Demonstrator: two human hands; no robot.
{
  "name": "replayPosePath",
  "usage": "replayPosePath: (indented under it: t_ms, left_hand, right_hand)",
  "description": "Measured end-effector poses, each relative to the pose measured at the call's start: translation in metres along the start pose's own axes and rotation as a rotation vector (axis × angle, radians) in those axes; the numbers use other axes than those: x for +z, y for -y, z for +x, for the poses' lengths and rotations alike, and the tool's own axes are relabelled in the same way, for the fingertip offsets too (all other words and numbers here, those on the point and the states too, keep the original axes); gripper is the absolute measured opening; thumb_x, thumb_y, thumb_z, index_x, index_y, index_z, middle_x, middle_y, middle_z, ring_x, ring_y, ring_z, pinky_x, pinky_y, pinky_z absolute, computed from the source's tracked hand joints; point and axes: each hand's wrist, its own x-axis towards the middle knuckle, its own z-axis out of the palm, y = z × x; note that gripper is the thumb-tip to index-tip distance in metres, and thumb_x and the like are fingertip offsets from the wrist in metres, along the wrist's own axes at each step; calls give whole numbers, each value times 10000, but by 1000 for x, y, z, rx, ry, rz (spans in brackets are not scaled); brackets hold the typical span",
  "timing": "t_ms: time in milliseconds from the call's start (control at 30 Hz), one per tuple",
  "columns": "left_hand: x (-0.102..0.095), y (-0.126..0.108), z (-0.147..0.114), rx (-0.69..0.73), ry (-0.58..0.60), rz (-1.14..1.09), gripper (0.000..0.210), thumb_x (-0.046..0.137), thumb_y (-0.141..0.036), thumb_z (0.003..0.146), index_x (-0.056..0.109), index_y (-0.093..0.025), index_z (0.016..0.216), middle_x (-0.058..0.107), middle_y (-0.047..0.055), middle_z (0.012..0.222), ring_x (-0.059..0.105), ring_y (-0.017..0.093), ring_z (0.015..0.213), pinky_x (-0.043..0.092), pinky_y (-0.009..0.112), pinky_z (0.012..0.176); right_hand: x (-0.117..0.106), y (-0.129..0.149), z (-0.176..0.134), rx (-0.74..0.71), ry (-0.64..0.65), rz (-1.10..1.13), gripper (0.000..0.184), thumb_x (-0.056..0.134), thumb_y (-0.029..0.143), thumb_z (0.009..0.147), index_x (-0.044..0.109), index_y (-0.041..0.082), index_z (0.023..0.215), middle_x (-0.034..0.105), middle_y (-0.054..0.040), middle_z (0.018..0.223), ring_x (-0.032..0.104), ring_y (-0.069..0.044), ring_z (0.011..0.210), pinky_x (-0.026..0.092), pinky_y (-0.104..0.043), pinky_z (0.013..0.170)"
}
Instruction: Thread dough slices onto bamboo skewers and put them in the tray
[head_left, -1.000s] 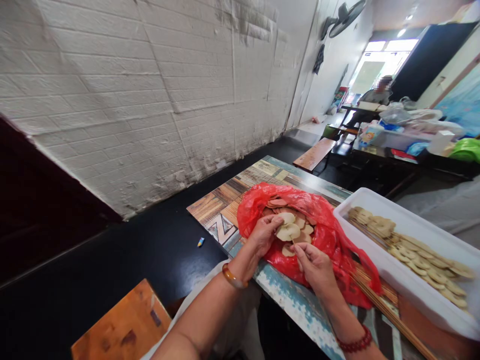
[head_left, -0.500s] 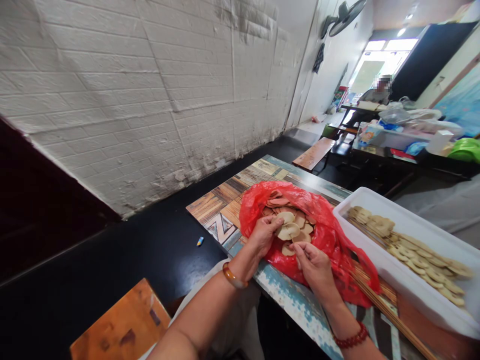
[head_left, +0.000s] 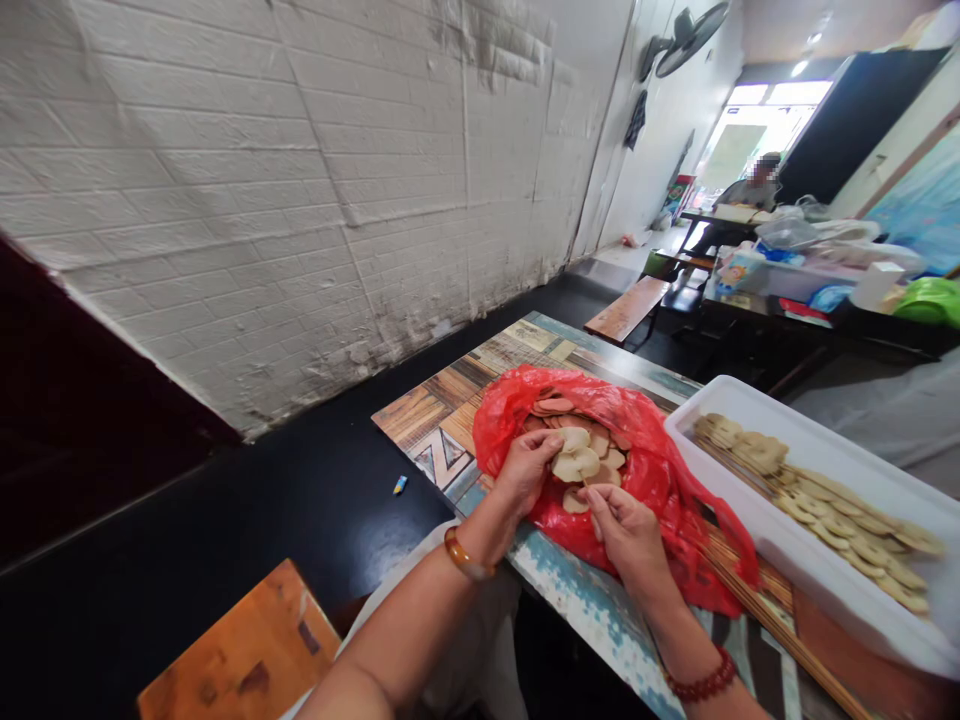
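My left hand (head_left: 527,468) pinches thin, round, pale slices (head_left: 575,464) by their left edge, above an open red plastic bag (head_left: 497,408). My right hand (head_left: 628,522) is closed, thumb against fingers, on a thin skewer (head_left: 587,483) whose upper end meets the lower slice. How far the skewer passes into the slices I cannot tell. Inside the bag lies a pile of similar loose slices (head_left: 611,460), some pinkish at the back. Right of the bag, a white plastic tub (head_left: 787,560) contains skewered slices (head_left: 847,515) in rows.
A bundle of thin wooden sticks (head_left: 791,635) lies on the patterned table (head_left: 600,620) beside the tub. A wooden stool (head_left: 240,650) is at lower left. Further back are a bench (head_left: 628,307), a cluttered table (head_left: 810,310) and a seated person (head_left: 754,190).
The pale slices have shifted slightly between my fingers, turning a little on the skewer end. Both hands stay in nearly the same place.
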Motion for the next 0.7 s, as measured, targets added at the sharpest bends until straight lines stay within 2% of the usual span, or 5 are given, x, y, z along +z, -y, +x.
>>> replayPosePath:
  t_ms: [333, 567, 700]
  left_hand:
    - [0, 2, 0, 134, -63, 223, 278, 745, -330, 622, 721, -131, 814, 680, 43, 746, 559, 115, 626, 421, 220, 593]
    - [-1, 2, 0, 171, -56, 352, 253, 701, -337, 667, 720, -126, 807, 668, 38, 721, 533, 116, 609, 384, 206, 559]
    - [-1, 2, 0, 162, -64, 341, 250, 712, -346, 651, 715, -125, 770, 657, 33, 689, 522, 115, 593, 372, 205, 551]
  right_hand:
    - [0, -1, 0, 5, -26, -13, 417, 530, 538, 821, 667, 144, 841, 425, 65, 454, 391, -101, 414, 300, -217, 416]
    - [1, 0, 0, 11, -29, -4, 419, 530, 546, 817, 656, 146, 819, 434, 59, 451, 389, -101, 413, 291, -216, 418]
    - [1, 0, 0, 26, -24, 5, 426, 520, 567, 814, 643, 159, 816, 423, 64, 461, 375, -103, 418, 286, -222, 432]
